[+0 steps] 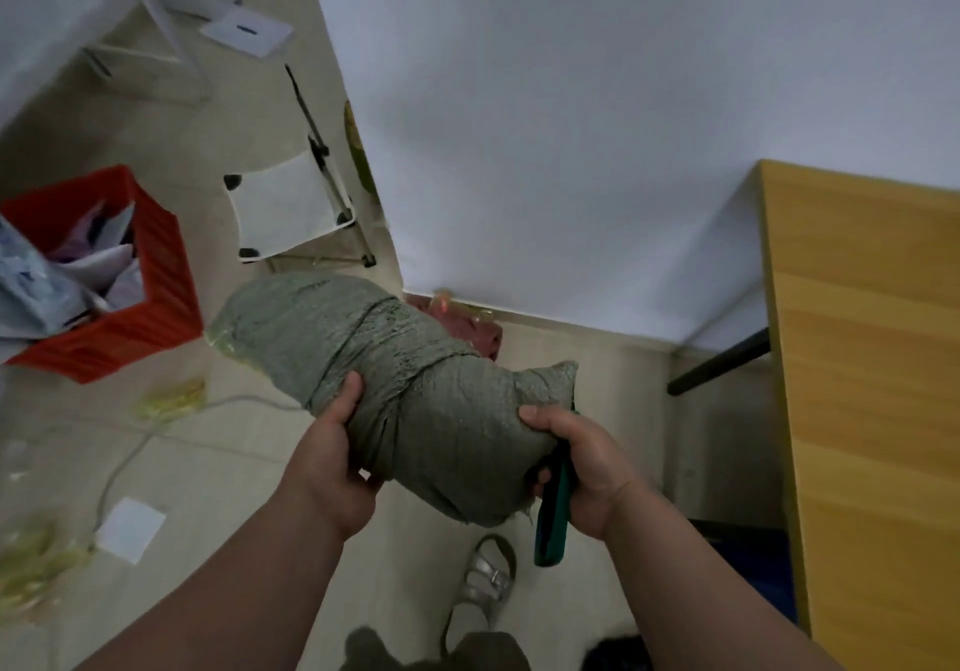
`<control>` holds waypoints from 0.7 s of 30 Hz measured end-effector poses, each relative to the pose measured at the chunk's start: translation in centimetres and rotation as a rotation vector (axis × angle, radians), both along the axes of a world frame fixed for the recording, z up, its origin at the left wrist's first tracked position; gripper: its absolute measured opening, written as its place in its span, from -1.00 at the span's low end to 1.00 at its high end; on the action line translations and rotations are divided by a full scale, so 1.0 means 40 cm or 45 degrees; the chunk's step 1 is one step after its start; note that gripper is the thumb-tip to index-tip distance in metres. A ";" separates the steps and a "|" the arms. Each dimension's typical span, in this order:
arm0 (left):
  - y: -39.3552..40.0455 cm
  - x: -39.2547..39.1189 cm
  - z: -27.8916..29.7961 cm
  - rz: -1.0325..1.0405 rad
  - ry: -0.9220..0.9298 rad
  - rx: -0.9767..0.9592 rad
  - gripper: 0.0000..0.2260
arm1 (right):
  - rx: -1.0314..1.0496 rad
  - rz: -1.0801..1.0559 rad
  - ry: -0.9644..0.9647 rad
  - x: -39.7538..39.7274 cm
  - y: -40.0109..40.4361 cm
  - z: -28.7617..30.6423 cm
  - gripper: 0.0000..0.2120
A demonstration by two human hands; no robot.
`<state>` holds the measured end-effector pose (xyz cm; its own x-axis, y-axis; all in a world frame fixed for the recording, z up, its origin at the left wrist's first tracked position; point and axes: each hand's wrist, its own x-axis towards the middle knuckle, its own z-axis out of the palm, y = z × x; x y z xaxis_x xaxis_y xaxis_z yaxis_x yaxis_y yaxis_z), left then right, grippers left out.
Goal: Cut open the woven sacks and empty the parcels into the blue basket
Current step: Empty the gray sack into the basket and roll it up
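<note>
I hold a stuffed grey-green woven sack (384,364) in the air in front of me, tied around its middle with cord. My left hand (332,462) grips the sack's underside near the cord. My right hand (582,468) clutches the sack's near corner and also holds a green-handled cutter (553,509), its handle pointing down. A dark blue object (753,572), possibly the basket, shows under the wooden table at lower right, mostly hidden.
A red crate (130,307) full of parcels and bags stands at left. A white folding stool (291,208) sits by the wall. A wooden table (872,384) fills the right. Yellow plastic scraps, a cable and paper lie on the floor. A reddish sack (467,327) lies behind.
</note>
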<state>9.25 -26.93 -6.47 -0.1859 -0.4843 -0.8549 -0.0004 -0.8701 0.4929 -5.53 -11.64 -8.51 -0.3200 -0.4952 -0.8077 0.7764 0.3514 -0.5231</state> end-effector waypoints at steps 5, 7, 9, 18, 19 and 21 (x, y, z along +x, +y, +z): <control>-0.087 -0.162 -0.129 -0.067 0.034 0.139 -0.52 | 0.089 -0.142 0.030 -0.140 -0.056 -0.109 -0.43; -0.114 -0.226 -0.176 -0.114 0.031 0.202 -0.54 | 0.124 -0.198 0.024 -0.192 -0.070 -0.160 -0.29; -0.142 -0.288 -0.236 -0.142 0.026 0.252 -0.55 | 0.160 -0.246 0.017 -0.242 -0.092 -0.213 -0.25; -0.181 -0.574 -0.573 -0.284 -0.020 0.338 -0.48 | 0.120 -0.508 -0.025 -0.468 -0.119 -0.500 -0.66; -0.174 -0.604 -0.621 -0.294 -0.017 0.358 -0.49 | 0.129 -0.524 -0.017 -0.492 -0.114 -0.541 -0.71; -0.159 -0.662 -0.726 -0.309 0.002 0.375 -0.50 | 0.148 -0.563 -0.003 -0.545 -0.108 -0.631 -0.83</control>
<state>-17.21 -33.31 -35.52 -0.2663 -0.1593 -0.9507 -0.2235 -0.9492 0.2216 -27.35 -15.95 -33.77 -0.4784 -0.2177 -0.8507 0.8663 0.0419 -0.4978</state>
